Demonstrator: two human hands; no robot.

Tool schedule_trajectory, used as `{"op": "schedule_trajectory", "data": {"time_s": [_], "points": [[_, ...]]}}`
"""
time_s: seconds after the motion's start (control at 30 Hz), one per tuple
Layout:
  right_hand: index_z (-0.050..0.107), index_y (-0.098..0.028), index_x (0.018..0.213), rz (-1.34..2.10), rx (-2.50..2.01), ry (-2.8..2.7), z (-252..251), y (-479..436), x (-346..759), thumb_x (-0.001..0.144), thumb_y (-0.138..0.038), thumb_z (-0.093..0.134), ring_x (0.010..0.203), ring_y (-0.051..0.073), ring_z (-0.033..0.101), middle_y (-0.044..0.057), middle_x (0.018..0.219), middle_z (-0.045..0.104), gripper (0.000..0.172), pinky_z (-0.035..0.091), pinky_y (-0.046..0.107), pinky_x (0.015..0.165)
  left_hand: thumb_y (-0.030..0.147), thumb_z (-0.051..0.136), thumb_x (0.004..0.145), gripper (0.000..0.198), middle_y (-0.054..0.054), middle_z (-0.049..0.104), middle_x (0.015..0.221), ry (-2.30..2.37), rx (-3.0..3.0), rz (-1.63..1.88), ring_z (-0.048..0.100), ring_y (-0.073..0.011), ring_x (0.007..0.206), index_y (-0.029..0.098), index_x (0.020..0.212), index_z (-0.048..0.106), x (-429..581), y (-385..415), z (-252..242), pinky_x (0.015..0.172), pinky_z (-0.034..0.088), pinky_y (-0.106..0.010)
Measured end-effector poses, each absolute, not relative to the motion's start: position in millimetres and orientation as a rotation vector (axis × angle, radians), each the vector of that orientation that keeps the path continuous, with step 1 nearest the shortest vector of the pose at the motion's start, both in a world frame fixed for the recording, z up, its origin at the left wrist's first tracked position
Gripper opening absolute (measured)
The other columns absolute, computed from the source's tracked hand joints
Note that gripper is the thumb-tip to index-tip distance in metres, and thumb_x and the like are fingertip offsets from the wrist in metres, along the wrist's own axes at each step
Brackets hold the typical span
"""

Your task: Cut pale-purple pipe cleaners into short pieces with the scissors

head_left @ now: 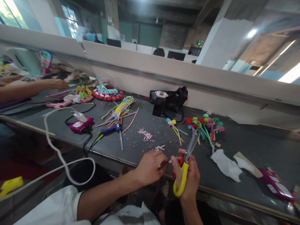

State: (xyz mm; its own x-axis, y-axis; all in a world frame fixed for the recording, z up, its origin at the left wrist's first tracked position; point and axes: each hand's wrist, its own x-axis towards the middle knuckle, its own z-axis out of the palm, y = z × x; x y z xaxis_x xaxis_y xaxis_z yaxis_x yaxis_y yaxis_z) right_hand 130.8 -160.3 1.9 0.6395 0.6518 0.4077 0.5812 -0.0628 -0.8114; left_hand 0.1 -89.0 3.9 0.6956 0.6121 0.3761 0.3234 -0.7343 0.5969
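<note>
Yellow-handled scissors (185, 174) sit in the right hand's (190, 176) fingers, at the desk's (243, 140) near edge; whether the left hand's (152, 167) fingers grip anything, I cannot tell. Pink snippets (146, 135) look already cut; long strips (123, 107) seem left uncut.

My scissors (186, 167) have one yellow handle, one red, and silvery blades. The cut bits (146, 135) in front of me are pale pink. My sleeve (61, 206) is white, the table (239, 137) dark grey. I see strips (123, 107) in yellow, pink, blue and orange, a blue glue gun (112, 128), a magenta socket block (82, 124), a black bag (179, 98), white paper (226, 165), and flowers (206, 123) mixing red, yellow, green and pink.
</note>
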Motion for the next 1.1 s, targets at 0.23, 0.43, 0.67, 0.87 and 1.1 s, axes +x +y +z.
{"op": "schedule_trajectory", "data": {"time_s": [0.23, 0.43, 0.67, 0.87, 1.1], "points": [[0.062, -0.018, 0.106, 0.103, -1.736, -1.001, 6.1, -157.5, 126.3, 0.078, -0.049, 0.063, 0.063, 0.016, 0.063, 0.002, 0.076, 0.067, 0.041, 0.047, 0.026, 0.066, 0.012, 0.054, 0.076, 0.008, -0.003, 0.058, 0.072, 0.684, 2.222, 0.830, 0.052, -0.0145, 0.068, 0.016, 0.075, 0.060, 4.9, -88.9, 5.7, 0.062, 0.036, -0.025], [0.060, -0.018, 0.114, 0.280, -1.679, -1.078, -5.2, -165.5, 125.0, 0.086, -0.047, 0.055, 0.068, 0.017, 0.064, 0.004, 0.084, 0.067, 0.041, 0.050, 0.026, 0.063, 0.025, 0.066, 0.074, 0.012, 0.001, 0.056, 0.062, 0.666, 1.392, 0.800, 0.047, -0.0099, 0.054, 0.014, 0.073, 0.063, 3.6, -80.9, 16.1, 0.054, 0.036, -0.023], [0.058, -0.019, 0.106, 0.177, -1.652, -1.403, -41.3, -181.4, 120.0, 0.086, -0.041, 0.058, 0.071, 0.016, 0.065, 0.003, 0.084, 0.066, 0.030, 0.051, 0.025, 0.065, 0.025, 0.074, 0.069, 0.016, 0.002, 0.057, 0.060, 0.554, 1.063, 0.845, 0.046, -0.0081, 0.051, 0.013, 0.073, 0.065, 0.0, -74.9, 23.9, 0.052, 0.035, -0.022], [0.057, -0.020, 0.105, 0.157, -1.649, -1.435, -46.1, -183.9, 117.0, 0.086, -0.036, 0.061, 0.079, 0.016, 0.066, 0.004, 0.092, 0.068, 0.025, 0.051, 0.024, 0.070, 0.025, 0.074, 0.070, 0.016, 0.001, 0.057, 0.062, 0.524, 1.075, 0.846, 0.047, -0.0084, 0.054, 0.013, 0.072, 0.065, 0.4, -76.5, 20.2, 0.054, 0.037, -0.022], [0.059, -0.020, 0.101, 0.204, -1.640, -1.405, -38.0, -183.8, 114.7, 0.086, -0.036, 0.059, 0.073, 0.015, 0.066, 0.002, 0.086, 0.069, 0.022, 0.049, 0.022, 0.065, 0.025, 0.075, 0.070, 0.016, 0.002, 0.056, 0.064, 0.511, 1.098, 0.848, 0.046, -0.0081, 0.056, 0.013, 0.072, 0.064, -1.0, -75.1, 20.1, 0.054, 0.037, -0.021]]}}
